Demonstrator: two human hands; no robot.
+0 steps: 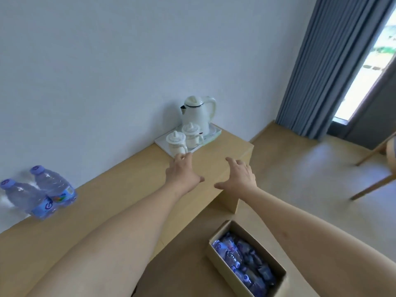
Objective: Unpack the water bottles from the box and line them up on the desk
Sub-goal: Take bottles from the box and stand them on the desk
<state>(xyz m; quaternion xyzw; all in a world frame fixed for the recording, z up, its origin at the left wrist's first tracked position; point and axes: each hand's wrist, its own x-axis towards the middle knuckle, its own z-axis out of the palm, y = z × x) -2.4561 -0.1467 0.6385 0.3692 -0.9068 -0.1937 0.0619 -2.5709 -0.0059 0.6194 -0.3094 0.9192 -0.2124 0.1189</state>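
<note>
Two clear water bottles with purple caps and blue labels stand side by side on the wooden desk (120,189) at the far left, one (54,187) nearer the wall and one (23,199) at the frame edge. An open cardboard box (227,229) sits on the floor below the desk, holding several more bottles (242,260) lying down. My left hand (182,172) hovers open over the desk, fingertips close to the white tray. My right hand (241,174) is open too, spread above the desk's right end. Neither hand holds anything.
A white tray (162,144) by the wall carries a white kettle (198,112) and two lidded cups (184,138). A grey curtain (321,67) and bright window are at the right. Wooden chair legs (372,185) stand on the floor at the far right.
</note>
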